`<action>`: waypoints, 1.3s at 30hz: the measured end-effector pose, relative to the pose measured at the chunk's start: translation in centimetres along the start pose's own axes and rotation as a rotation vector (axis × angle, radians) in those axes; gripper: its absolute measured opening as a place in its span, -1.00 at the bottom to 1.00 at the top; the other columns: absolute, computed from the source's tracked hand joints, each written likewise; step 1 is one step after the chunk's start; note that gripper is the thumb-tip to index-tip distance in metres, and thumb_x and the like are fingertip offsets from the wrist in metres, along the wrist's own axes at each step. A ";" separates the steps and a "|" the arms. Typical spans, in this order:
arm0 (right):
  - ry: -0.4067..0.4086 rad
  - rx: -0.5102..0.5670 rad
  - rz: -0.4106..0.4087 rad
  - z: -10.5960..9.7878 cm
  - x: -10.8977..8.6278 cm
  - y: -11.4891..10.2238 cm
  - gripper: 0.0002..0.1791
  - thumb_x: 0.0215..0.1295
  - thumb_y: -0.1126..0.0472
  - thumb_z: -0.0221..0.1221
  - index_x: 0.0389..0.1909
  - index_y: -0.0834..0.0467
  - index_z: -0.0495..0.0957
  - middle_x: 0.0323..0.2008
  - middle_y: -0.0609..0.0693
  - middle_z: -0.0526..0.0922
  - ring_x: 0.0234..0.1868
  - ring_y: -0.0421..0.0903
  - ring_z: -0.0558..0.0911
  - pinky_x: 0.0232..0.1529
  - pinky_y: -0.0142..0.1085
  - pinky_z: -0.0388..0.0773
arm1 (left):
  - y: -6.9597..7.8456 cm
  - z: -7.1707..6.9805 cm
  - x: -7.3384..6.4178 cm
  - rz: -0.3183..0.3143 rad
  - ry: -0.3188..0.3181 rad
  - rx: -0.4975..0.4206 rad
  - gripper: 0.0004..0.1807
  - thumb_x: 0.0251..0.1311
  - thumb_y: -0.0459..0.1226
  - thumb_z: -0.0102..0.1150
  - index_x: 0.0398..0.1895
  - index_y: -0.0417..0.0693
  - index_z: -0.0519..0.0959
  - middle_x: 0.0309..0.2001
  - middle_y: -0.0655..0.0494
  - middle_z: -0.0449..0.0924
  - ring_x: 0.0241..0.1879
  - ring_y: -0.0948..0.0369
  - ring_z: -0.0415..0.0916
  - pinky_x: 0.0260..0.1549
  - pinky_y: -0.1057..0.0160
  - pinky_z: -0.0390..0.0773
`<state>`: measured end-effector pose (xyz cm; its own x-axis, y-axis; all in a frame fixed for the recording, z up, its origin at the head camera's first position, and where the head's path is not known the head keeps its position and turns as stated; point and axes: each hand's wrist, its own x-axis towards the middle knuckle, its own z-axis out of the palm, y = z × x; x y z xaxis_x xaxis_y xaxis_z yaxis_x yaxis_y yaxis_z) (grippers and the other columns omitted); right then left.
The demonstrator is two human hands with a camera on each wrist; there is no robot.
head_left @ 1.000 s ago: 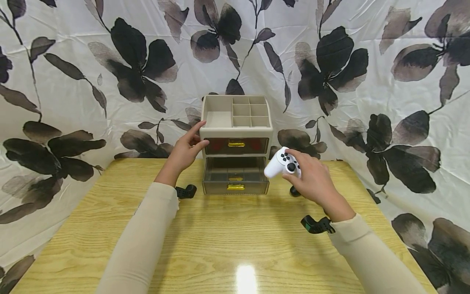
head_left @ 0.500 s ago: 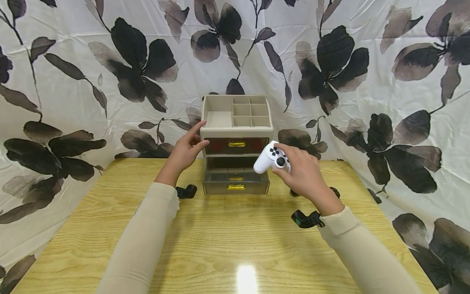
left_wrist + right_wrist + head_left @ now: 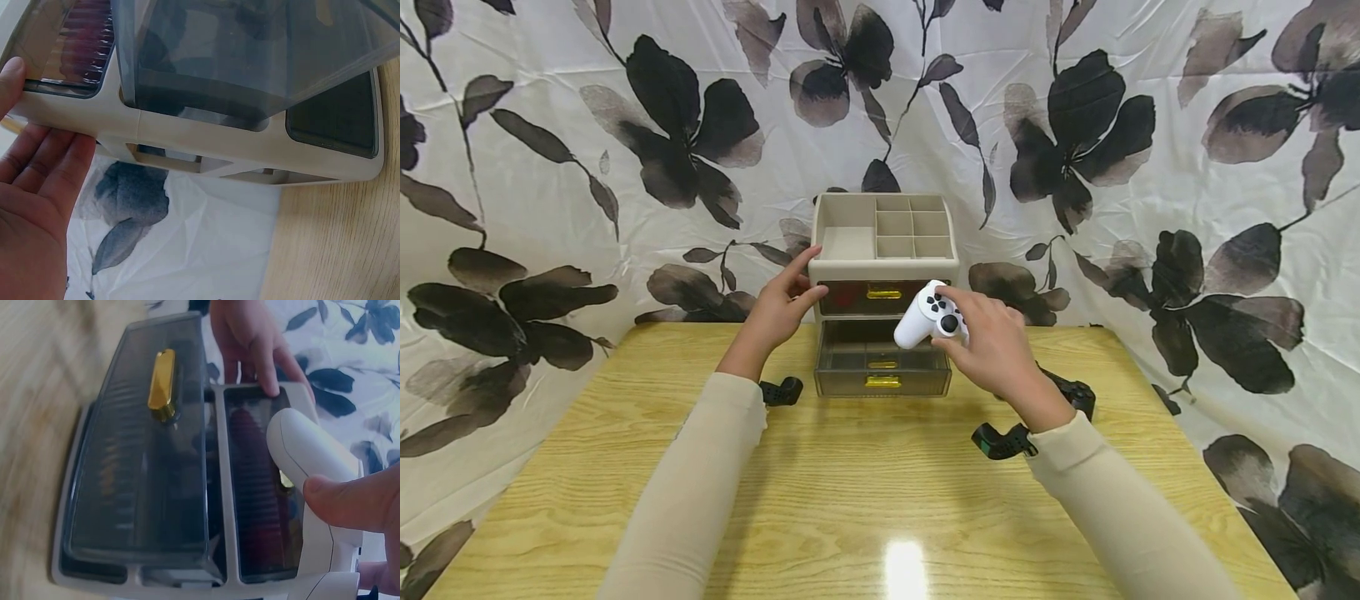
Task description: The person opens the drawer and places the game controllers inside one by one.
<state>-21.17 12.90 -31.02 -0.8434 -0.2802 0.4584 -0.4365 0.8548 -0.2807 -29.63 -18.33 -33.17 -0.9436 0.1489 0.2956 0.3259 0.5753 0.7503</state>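
A cream desktop drawer organizer (image 3: 880, 268) stands against the back cloth, its middle drawer (image 3: 842, 383) pulled out. My left hand (image 3: 778, 308) grips its left side, with the thumb on the front frame beside the top drawer and the other fingers along the side wall, as the left wrist view shows. My right hand (image 3: 996, 342) holds a white game controller (image 3: 916, 323) between thumb and fingers, tilted, in front of the organizer's right half. In the head view the controller overlaps the pulled-out drawer's right rim. The right wrist view shows its white grip (image 3: 312, 447) before the top drawer (image 3: 256, 519).
A black game controller (image 3: 1081, 398) lies on the wooden table (image 3: 850, 500), partly hidden behind my right forearm. Something dark red shows through the top drawer. The organizer's top has divided compartments (image 3: 893, 225). Floral cloth (image 3: 880, 100) hangs behind.
My right hand has carried the white controller leftward, from beside the organizer to in front of it. More of the black controller shows behind the forearm. The left hand has stayed put.
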 end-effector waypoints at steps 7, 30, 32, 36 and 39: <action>0.026 -0.001 -0.020 0.7 0.7 -1.0 -0.26 0.15 -0.06 0.36 0.36 -0.13 0.32 0.21 0.04 0.52 0.17 0.14 0.50 0.12 0.21 0.30 | 0.2 0.0 0.0 -0.001 -0.002 0.000 -0.33 0.33 0.07 0.05 0.43 0.73 0.04 0.01 -0.06 0.52 0.00 0.03 0.52 0.03 -0.10 0.47; 0.059 -0.012 -0.084 2.4 2.6 -3.8 -0.29 0.13 -0.05 0.38 0.32 -0.18 0.35 0.18 -0.02 0.52 0.14 0.11 0.49 0.18 0.20 0.24 | 0.1 0.0 0.0 0.011 -0.010 0.013 -0.32 0.32 0.08 0.04 0.45 0.69 0.02 0.03 -0.11 0.50 0.02 -0.02 0.50 0.07 -0.13 0.43; 0.057 -0.015 -0.091 2.5 2.7 -4.1 -0.29 0.13 -0.05 0.38 0.32 -0.18 0.35 0.18 -0.03 0.52 0.15 0.11 0.49 0.18 0.19 0.25 | 0.1 0.0 0.0 0.011 -0.009 0.014 -0.32 0.33 0.08 0.04 0.45 0.70 0.02 0.02 -0.11 0.50 0.02 -0.03 0.50 0.08 -0.13 0.43; 0.051 -0.015 -0.109 2.7 2.9 -4.5 -0.30 0.14 -0.05 0.37 0.32 -0.17 0.35 0.19 -0.03 0.52 0.15 0.10 0.49 0.17 0.17 0.26 | 0.1 0.0 0.0 0.009 -0.005 0.016 -0.32 0.33 0.08 0.04 0.45 0.71 0.02 0.02 -0.12 0.51 0.01 -0.02 0.50 0.08 -0.13 0.44; 0.049 -0.019 -0.123 2.9 3.0 -4.8 -0.30 0.14 -0.05 0.37 0.32 -0.17 0.35 0.19 -0.03 0.51 0.15 0.09 0.49 0.19 0.19 0.25 | 0.1 0.0 0.0 0.006 0.001 0.017 -0.32 0.33 0.08 0.04 0.45 0.69 0.03 0.00 -0.11 0.51 -0.01 -0.01 0.50 0.06 -0.13 0.45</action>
<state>-22.52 6.64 -30.75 -0.7673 -0.3624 0.5290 -0.5294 0.8236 -0.2037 -29.59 -18.26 -33.14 -0.9415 0.1515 0.3011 0.3307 0.5881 0.7381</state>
